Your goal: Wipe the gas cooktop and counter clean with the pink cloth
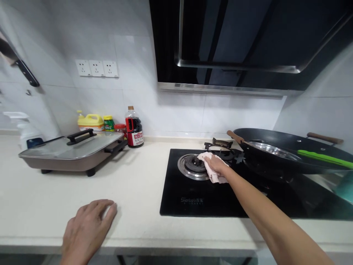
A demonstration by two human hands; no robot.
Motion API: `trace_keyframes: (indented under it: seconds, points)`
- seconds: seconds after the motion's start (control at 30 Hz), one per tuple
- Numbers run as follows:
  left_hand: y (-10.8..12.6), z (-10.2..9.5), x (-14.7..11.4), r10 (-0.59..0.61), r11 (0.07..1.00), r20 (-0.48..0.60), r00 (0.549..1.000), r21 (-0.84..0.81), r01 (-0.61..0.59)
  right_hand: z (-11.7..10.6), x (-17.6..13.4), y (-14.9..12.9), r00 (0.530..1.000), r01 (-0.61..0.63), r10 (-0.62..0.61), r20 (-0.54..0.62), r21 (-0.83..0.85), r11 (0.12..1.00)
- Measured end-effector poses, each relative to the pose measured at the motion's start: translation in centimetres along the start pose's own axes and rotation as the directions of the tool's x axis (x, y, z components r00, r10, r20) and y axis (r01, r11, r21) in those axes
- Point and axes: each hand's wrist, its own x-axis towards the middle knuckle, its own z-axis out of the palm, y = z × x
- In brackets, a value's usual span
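My right hand (pixel 216 163) is closed on a pale pink cloth (pixel 213 173), pressed against the right side of the left burner (pixel 194 165). That burner has a round metal ring and no pot support on it. It is set in a black glass gas stove (pixel 176 198). My left hand (pixel 89 224) rests on the white countertop (pixel 140 206) near its front edge. Its fingers are loosely bent with the thumb apart, and nothing is in it. A loose pot support (pixel 219 144) lies behind the burner, at the back of the stove.
A large black wok (pixel 264 134) with wooden handles covers the stove's right side, holding a metal lid (pixel 271 150) and a green-handled utensil (pixel 322 158). On the left stands a lidded electric pan (pixel 74 151). A soy sauce bottle (pixel 134 129) is behind it. Overhead hangs a range hood (pixel 234 79).
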Motion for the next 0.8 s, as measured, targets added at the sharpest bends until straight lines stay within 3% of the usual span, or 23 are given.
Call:
trace_keyframes:
  seconds: [0.13, 0.27, 0.37, 0.47, 0.57, 0.7, 0.8]
  points:
    - [0.2, -0.1, -0.2, 0.010, 1.000, -0.024, 1.000, 0.000, -0.010, 0.6, -3.1, 0.0, 1.000, -0.017, 0.018, 0.021, -0.035, 0.999]
    - [0.3, 0.1, -0.1, 0.001, 1.000, -0.030, 1.000, 0.003, -0.001, 1.5, -8.4, -0.5, 0.998, 0.051, -0.048, 0.033, -0.083, 0.995]
    - [0.4, 0.1, -0.1, 0.003, 1.000, -0.022, 1.000, 0.006, -0.003, 2.8, -12.6, -1.8, 0.982, 0.186, -0.182, 0.057, -0.060, 0.981]
    - [0.5, 0.0, -0.2, 0.001, 1.000, -0.025, 1.000, 0.004, -0.001, 4.2, -14.9, -4.5, 0.907, 0.407, -0.411, 0.086, 0.061, 0.911]
    - [0.6, -0.2, -0.3, 0.001, 1.000, -0.021, 1.000, -0.008, -0.001, 5.0, -14.1, -8.9, 0.811, 0.562, -0.578, 0.090, 0.151, 0.813]
    - [0.6, -0.5, -0.5, -0.016, 1.000, 0.003, 1.000, -0.004, 0.016, 5.1, -10.7, -15.4, 0.736, 0.646, -0.666, 0.126, 0.164, 0.745]
    - [0.7, -0.5, -0.6, -0.023, 1.000, 0.017, 1.000, -0.002, 0.023, 5.2, -8.1, -18.5, 0.697, 0.680, -0.697, 0.168, 0.156, 0.717]
